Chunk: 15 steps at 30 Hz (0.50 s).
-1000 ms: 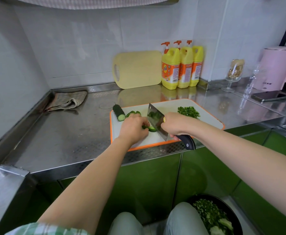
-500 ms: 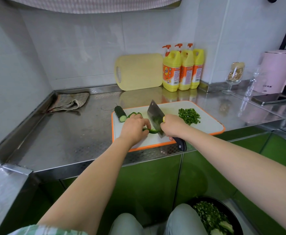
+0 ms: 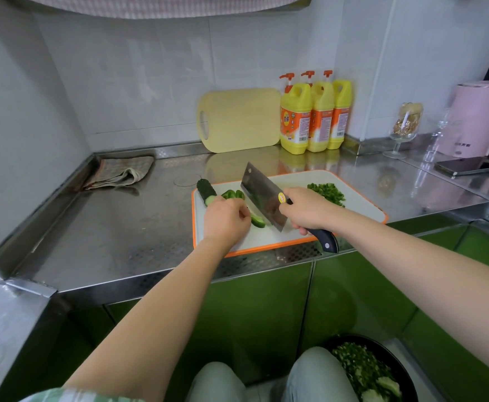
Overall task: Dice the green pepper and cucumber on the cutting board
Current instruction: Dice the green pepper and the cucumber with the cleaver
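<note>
A white cutting board (image 3: 362, 204) with an orange rim lies on the steel counter. My left hand (image 3: 226, 220) presses down a green pepper piece (image 3: 257, 220) near the board's middle. My right hand (image 3: 307, 210) grips a cleaver (image 3: 263, 198) by its dark handle, the blade tilted with its edge just right of that piece. A cucumber stub (image 3: 206, 191) lies at the board's far left corner, more pepper pieces (image 3: 233, 194) beside it. Diced green pepper (image 3: 327, 192) is heaped at the board's far right.
A folded cloth (image 3: 121, 175) lies at the back left. A yellow board (image 3: 240, 120) and three detergent bottles (image 3: 314, 117) stand against the wall. A glass (image 3: 402, 129), pink kettle (image 3: 480, 120) and phone (image 3: 466, 166) are at right. A black bowl of chopped greens (image 3: 367, 372) sits below.
The cleaver has lifted and tilted back from the pepper piece, then come down near it again. My left hand has stayed on the piece, shifting slightly left.
</note>
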Tool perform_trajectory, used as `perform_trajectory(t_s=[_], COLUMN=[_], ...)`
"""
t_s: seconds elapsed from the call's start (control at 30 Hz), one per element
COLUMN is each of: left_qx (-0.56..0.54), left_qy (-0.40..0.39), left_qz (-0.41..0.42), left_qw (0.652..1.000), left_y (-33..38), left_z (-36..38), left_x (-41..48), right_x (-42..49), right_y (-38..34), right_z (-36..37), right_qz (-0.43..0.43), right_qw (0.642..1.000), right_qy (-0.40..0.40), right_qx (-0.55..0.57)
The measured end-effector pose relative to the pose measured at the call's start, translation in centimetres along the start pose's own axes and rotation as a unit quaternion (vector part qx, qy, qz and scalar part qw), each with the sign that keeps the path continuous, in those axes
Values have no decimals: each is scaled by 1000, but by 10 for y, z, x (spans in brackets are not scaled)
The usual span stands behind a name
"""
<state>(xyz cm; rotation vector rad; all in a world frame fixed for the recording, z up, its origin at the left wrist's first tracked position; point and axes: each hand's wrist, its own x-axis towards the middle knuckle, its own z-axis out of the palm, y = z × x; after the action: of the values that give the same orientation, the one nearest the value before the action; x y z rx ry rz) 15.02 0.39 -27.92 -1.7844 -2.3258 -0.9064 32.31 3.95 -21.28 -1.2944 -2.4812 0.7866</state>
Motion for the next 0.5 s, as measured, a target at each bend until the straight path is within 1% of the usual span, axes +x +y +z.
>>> perform_trajectory(t_s=[0.07,0.17,0.37,0.43,0.5], left_qx=[-31,-71,-58,-57,-53], left_qy=[-1,-30,-41,-31,-23], left_qz=[-23,-38,-51,-51,-40], left_qw=[999,996,996,997,998], left_y=[1,4,11,11,14], left_z=[0,1,1,3,6], left_x=[-1,-1,2,5,8], right_x=[4,8,14,15,13], right_y=[-1,-1,20,28,34], right_z=[1,2,-12,-16,-17], right_qz=[-6,-2,47,67,83], right_qw=[1000,1000,995,993,993], right_qy=[5,16,84,91,82], right_qx=[3,15,33,33,29])
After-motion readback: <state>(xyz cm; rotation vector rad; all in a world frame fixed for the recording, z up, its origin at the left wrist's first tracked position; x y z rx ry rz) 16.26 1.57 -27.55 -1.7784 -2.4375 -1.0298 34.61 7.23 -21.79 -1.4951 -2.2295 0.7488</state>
